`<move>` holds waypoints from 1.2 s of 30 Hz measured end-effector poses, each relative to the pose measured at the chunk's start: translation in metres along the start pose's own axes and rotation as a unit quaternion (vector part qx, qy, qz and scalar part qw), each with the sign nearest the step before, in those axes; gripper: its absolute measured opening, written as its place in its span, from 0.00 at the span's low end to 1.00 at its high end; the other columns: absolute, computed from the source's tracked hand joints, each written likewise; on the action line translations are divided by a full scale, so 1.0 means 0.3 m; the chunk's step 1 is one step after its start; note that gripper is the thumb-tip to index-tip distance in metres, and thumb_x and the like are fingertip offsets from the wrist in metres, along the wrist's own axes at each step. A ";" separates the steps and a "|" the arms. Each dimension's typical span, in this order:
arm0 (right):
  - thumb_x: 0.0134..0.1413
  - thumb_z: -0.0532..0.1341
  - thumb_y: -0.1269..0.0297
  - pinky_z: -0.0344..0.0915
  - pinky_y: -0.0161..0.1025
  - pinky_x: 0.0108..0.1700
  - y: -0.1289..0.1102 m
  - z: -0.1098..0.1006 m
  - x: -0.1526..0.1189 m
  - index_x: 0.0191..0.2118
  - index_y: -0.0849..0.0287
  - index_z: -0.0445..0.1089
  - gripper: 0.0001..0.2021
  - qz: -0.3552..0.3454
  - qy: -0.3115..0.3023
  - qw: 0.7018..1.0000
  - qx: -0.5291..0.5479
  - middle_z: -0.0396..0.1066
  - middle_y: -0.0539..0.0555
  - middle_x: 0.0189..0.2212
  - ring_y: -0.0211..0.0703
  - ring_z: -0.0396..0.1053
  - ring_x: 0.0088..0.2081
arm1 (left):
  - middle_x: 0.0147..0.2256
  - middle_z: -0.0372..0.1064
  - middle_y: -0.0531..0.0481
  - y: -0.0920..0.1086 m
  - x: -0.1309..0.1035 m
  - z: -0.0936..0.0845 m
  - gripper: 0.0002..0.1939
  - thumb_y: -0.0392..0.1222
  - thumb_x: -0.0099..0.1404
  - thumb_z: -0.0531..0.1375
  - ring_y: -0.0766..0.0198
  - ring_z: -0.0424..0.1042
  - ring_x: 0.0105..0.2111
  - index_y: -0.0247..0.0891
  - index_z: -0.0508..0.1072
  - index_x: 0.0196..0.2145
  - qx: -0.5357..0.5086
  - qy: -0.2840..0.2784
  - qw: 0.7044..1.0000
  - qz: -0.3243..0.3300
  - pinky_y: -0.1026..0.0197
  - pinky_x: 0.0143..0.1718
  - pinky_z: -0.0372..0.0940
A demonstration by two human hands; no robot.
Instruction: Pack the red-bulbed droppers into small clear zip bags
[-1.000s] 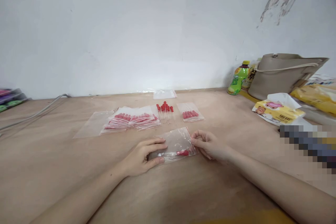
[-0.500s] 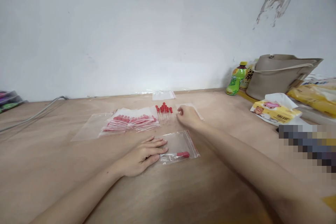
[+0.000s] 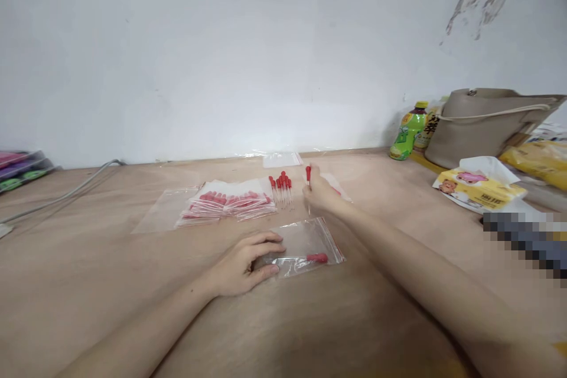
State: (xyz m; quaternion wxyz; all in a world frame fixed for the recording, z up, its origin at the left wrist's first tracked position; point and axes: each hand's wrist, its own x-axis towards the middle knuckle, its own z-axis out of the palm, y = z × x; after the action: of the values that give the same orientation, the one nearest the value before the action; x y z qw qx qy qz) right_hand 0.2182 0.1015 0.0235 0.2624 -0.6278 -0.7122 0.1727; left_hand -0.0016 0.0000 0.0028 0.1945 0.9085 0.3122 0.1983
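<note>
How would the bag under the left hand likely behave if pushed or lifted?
The bag is probably floppy, since its thin film shows wrinkles. It seems light, with just one dropper visible inside. Its glossy film may slide easily if the left hand lifts off.

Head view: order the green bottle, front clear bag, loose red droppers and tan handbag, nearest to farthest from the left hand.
1. Front clear bag, under the left hand
2. Loose red droppers, ahead, rightward
3. Green bottle, right, near the wall
4. Tan handbag, farther right
</note>
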 end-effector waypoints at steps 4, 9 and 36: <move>0.49 0.51 0.65 0.58 0.31 0.20 0.121 -0.045 -0.122 0.56 0.59 0.39 0.29 0.002 0.063 0.960 0.272 0.61 0.46 0.25 0.33 0.60 0.19 | 0.52 0.60 0.47 -0.005 0.004 0.001 0.16 0.43 0.65 0.52 0.58 0.60 0.52 0.43 0.67 0.49 -0.001 -0.003 1.000 -0.004 0.54 0.52 0.56; 0.42 0.59 0.61 0.56 0.28 0.15 0.211 -0.046 -0.254 0.53 0.55 0.43 0.32 0.054 0.094 0.895 0.433 0.56 0.41 0.22 0.31 0.58 0.18 | 0.53 0.60 0.47 -0.017 0.002 0.007 0.16 0.45 0.63 0.54 0.56 0.58 0.53 0.43 0.68 0.49 -0.001 -0.007 1.000 -0.013 0.52 0.52 0.56; 0.47 0.61 0.59 0.57 0.45 0.49 0.266 -0.083 -0.301 0.34 0.54 0.73 0.08 -0.226 -0.061 0.965 0.120 0.66 0.55 0.42 0.45 0.62 0.45 | 0.55 0.57 0.48 -0.013 0.007 0.006 0.26 0.48 0.62 0.55 0.56 0.57 0.54 0.44 0.57 0.56 0.034 -0.009 0.999 -0.020 0.52 0.54 0.54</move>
State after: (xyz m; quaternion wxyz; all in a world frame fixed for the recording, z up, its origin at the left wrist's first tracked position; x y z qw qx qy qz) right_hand 0.3038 0.0227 -0.0167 0.3241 -0.4025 -0.8243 0.2313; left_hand -0.0012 0.0037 -0.0001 0.1700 0.9098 0.3353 0.1758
